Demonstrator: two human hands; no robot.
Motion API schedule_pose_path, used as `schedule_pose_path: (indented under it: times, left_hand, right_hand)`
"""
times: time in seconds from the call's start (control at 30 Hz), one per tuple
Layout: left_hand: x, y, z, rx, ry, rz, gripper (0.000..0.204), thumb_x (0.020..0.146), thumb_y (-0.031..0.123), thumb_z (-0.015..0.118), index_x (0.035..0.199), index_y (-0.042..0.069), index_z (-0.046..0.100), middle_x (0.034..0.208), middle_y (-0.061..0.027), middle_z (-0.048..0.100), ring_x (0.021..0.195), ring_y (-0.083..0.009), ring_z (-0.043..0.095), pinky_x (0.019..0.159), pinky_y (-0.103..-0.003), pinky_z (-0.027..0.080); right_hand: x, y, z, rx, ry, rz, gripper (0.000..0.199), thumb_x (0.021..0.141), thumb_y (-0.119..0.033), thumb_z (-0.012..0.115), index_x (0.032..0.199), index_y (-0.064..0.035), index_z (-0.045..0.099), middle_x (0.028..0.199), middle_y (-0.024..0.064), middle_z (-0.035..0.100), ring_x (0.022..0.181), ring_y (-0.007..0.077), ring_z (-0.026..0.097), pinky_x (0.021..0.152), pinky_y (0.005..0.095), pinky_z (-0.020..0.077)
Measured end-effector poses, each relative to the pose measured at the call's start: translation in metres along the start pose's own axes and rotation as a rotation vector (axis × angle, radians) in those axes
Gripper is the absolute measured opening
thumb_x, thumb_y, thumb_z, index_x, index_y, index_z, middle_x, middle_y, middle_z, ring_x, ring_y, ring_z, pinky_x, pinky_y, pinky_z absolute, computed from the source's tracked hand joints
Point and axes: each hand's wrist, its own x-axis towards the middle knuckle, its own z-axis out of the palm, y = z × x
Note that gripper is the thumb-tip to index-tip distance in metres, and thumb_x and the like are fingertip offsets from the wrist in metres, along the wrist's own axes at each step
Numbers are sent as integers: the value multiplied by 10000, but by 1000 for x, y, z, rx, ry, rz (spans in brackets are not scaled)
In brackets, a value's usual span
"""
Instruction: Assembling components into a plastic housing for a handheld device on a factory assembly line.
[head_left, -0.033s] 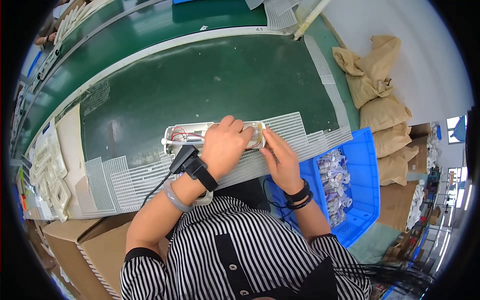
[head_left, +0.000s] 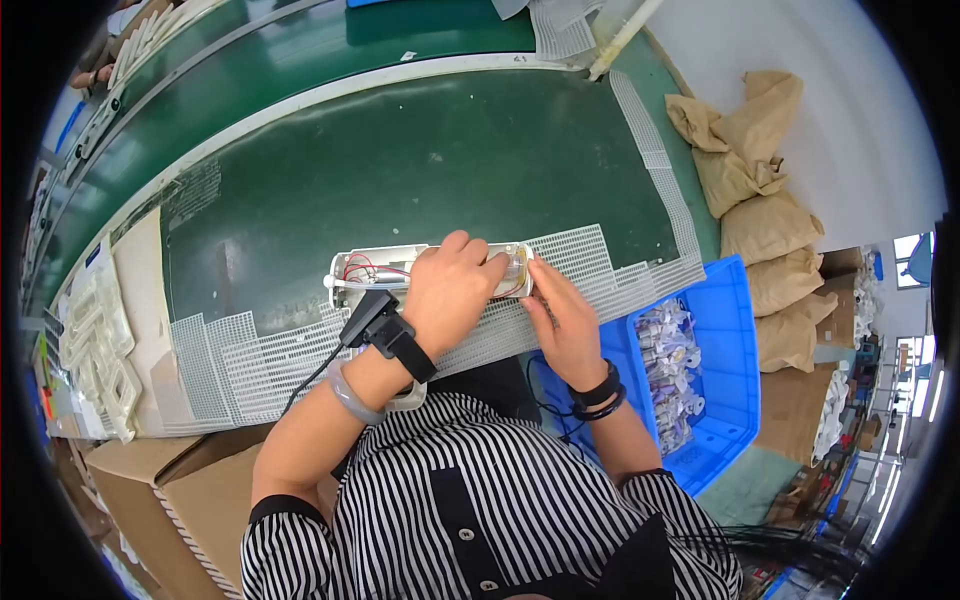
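Note:
A long white plastic housing [head_left: 388, 252] lies crosswise near the front edge of the green work surface [head_left: 430, 160]. Thin red wires [head_left: 360, 263] curl inside its left end, and a clear part shows inside its right end. My left hand [head_left: 455, 290] reaches over the middle of the housing with bent fingers closed on it; the fingertips and what they touch inside are partly hidden. At the right end, my right hand [head_left: 565, 318] holds the housing between thumb and fingers. A black device [head_left: 370, 318] with a cable is strapped to my left wrist.
White grid sheets [head_left: 575, 262] border the surface. To the right stands a blue crate [head_left: 735, 350] with small bagged parts [head_left: 665, 370]; brown sacks [head_left: 770, 230] are stacked beyond. Clear plastic frames [head_left: 100, 340] lie at left, above a cardboard box [head_left: 130, 490]. Another person's hand shows far left.

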Motion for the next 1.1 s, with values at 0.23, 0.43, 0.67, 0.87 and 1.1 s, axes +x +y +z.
schedule_pose_path:
  times: [0.23,0.43,0.67,0.87,1.1]
  left_hand:
    - [-1,0,2,-6,14,-3,219,741,173,729,956,134,739,774,8,575,800,-197,594,628,-344,519]
    - [1,1,3,24,-21,-5,164,765,157,692,925,131,718,776,2,578,817,-203,606,631,-351,532]
    - [3,-1,6,41,-48,-28,130,781,147,668,903,134,711,785,0,569,831,-208,610,614,-349,535]
    - [2,2,12,62,-37,-21,68,776,157,669,836,127,682,781,0,563,830,-212,609,626,-358,533]
    - [2,0,7,69,-41,3,65,756,146,680,800,103,660,781,-4,561,821,-216,605,633,-366,534]
  right_hand:
    - [-1,-3,4,19,34,48,432,941,-31,676,1364,18,601,1345,233,631,1199,355,656,981,383,551]
    - [5,-2,-4,85,-40,92,424,947,-38,670,1364,3,602,1314,219,651,1134,351,681,935,376,566]
    - [32,-9,-21,-71,-172,67,434,912,-87,707,1333,-17,628,1142,175,727,918,315,726,778,369,584]
    - [12,-5,-4,-334,-75,-25,429,873,-155,750,1284,-59,677,1116,118,752,821,259,728,678,359,568]
    - [8,8,3,-201,28,-107,430,863,-137,756,1284,-81,690,1238,116,723,906,227,720,736,334,547]
